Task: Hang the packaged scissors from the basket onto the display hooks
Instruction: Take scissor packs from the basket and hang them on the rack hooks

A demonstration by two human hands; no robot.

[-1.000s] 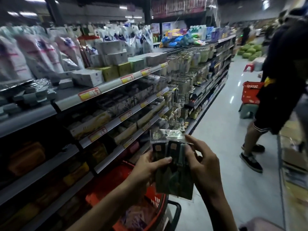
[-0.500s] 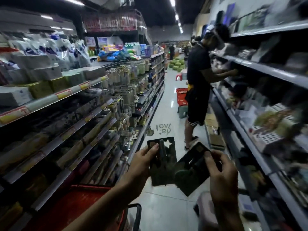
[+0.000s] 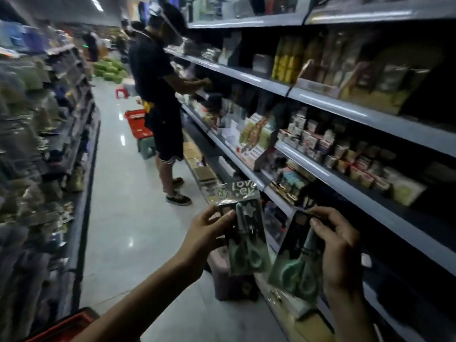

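Head camera looks down a shop aisle, with both hands raised low in the frame, each holding its own pack. At about 6 o'clock the left hand (image 3: 209,233) grips the first scissors pack (image 3: 245,233) by its left edge, thumb lying across the front and the other fingers curled behind. The pack stands nearly upright, its clear header with pale lettering pointing to 12 o'clock and the green scissor handles at the bottom. At about 5 o'clock the right hand (image 3: 339,245) pinches the second scissors pack (image 3: 296,265) along its right edge, thumb on the front near the top and fingers wrapped behind. This pack tilts slightly, its top leaning toward 1 o'clock. The two packs hang just beside each other; whether their near edges touch I cannot tell. Both are in the air before the lower tiers of the grey shelving (image 3: 345,106) that fills the frame from 1 to 4 o'clock, stocked with small boxes and packets. A corner of the red basket (image 3: 71,322) shows at 7 o'clock on the bottom edge, well apart from the packs. At 11 o'clock another person (image 3: 158,95) in dark clothes reaches into the same shelving, with a second red basket (image 3: 135,122) above a green stool (image 3: 146,149) just beside their legs. Shelves at 9 o'clock (image 3: 37,144) are too blurred to read.
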